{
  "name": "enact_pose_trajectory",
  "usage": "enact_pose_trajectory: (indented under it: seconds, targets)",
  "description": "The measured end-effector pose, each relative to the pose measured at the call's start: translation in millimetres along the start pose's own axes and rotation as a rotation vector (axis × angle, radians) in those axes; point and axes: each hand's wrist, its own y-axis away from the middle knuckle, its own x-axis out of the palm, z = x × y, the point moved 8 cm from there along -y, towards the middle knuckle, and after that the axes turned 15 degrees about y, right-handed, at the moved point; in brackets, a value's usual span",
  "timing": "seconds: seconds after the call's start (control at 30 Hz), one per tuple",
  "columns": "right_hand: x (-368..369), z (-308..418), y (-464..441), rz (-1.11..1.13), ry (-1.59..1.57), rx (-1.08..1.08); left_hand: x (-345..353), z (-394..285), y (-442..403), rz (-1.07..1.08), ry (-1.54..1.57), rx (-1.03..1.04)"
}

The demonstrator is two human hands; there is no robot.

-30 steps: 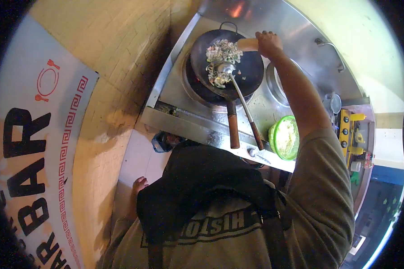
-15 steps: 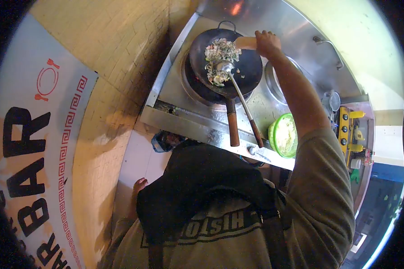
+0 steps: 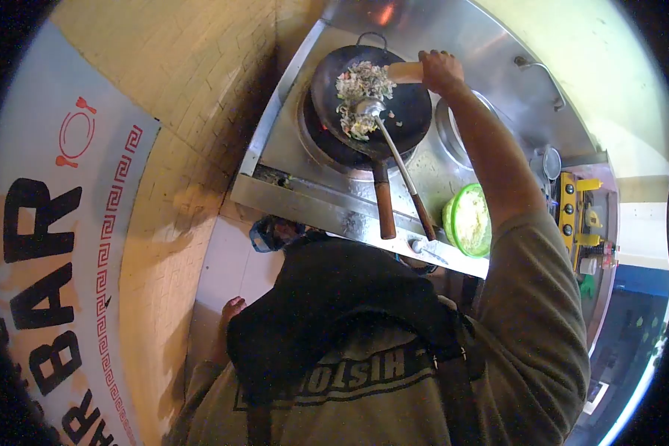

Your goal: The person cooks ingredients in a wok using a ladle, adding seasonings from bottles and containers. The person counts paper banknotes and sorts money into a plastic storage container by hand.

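My right hand [image 3: 443, 71] is wrapped round one end of a tan object [image 3: 406, 72], whose other end reaches over the right part of a dark wok [image 3: 411, 111]. What the tan object is, I cannot make out. Chopped, mixed food [image 3: 366, 80] lies in the wok, in a heap near the far side and a smaller one nearer me. A metal ladle [image 3: 395, 145] rests in the wok, its bowl on the food and its brown handle beside the wok's wooden handle [image 3: 383, 201]. My left hand [image 3: 234, 306] hangs low at the left, partly hidden, its fingers unclear.
A green basket [image 3: 453, 223] of pale shredded food stands at the counter's front edge [image 3: 327, 215]. Right of the wok is a round metal pan or ring [image 3: 447, 134]. A tap [image 3: 546, 74] juts from the back panel. A yellow-fronted unit with knobs [image 3: 569, 208] is farther right.
The view has shifted a little, so the wok, ladle and basket appear slightly farther left and up. My right hand keeps its hold on the tan object.
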Motion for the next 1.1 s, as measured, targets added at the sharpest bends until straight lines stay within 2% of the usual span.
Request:
enact_pose_trajectory:
  seconds: [0.07, 0.3, 0.4, 0.47, 0.5, 0.57, 0.63, 0.67, 0.7, 0.73, 0.77, 0.8, 0.87, 0.93, 1.0, 1.07, 1.1]
  targets:
    - [6.4, 1.9, -0.4, 0.12, -0.012, -0.034, 0.7, 2.6, 3.1, -0.001, -0.001, -0.007]
    - [7.6, -4.3, 3.1, 0.018, -0.061, 0.022, 9.0, 13.5, 15.7, 0.004, -0.006, -0.024]
    - [19.3, -7.4, 0.7, 0.099, -0.055, 0.041, 14.0, 23.6, 23.0, 0.003, -0.009, -0.037]
    - [27.5, -22.3, 10.4, 0.257, -0.265, 0.177, 19.0, 25.4, 29.7, 0.005, -0.02, -0.041]
    - [33.4, -27.2, 16.3, 0.256, -0.273, 0.193, 21.8, 24.4, 32.8, 0.006, -0.027, -0.044]
    - [72.8, -38.2, 42.9, 0.427, -0.667, 0.348, 29.4, 18.3, 34.7, 0.018, -0.05, -0.048]
    - [84.6, -35.9, 78.5, 0.497, -1.037, 0.467, 40.5, 7.2, 31.1, 0.032, -0.075, -0.056]
    - [28.0, -45.1, 117.4, 0.616, -1.112, 0.541, 47.2, -3.5, 25.7, 0.044, -0.09, -0.064]
    - [24.6, -27.1, 124.0, 0.371, -1.371, 0.041, 59.3, -10.1, 21.1, 0.056, -0.097, -0.085]
    - [76.9, -27.8, 164.1, 0.557, -1.832, 0.527, 71.7, -23.2, 12.6, 0.069, -0.125, -0.1]
    - [82.0, -21.4, 189.1, 0.545, -2.213, 0.639, 88.4, -35.0, 5.4, 0.082, -0.15, -0.118]
    - [53.1, -31.6, 218.6, 0.422, -2.522, 0.582, 100.3, -45.5, 3.0, 0.079, -0.158, -0.137]
    - [17.9, -59.5, 281.7, 0.132, -2.887, 0.478, 135.0, -66.7, -5.9, 0.077, -0.205, -0.161]
    - [4.7, -102.3, 343.5, -0.16, -2.907, 0.33, 170.2, -82.4, -9.6, 0.07, -0.253, -0.181]
    - [14.9, -161.4, 416.6, -0.31, -2.741, 0.437, 209.3, -92.8, -9.7, 0.069, -0.307, -0.185]
    - [58.6, -236.7, 497.8, -0.469, -2.36, 0.815, 252.6, -95.8, -7.0, 0.072, -0.357, -0.189]
    - [98.2, -279.1, 550.2, -0.419, -2.057, 0.993, 274.8, -95.3, -3.5, 0.071, -0.372, -0.19]
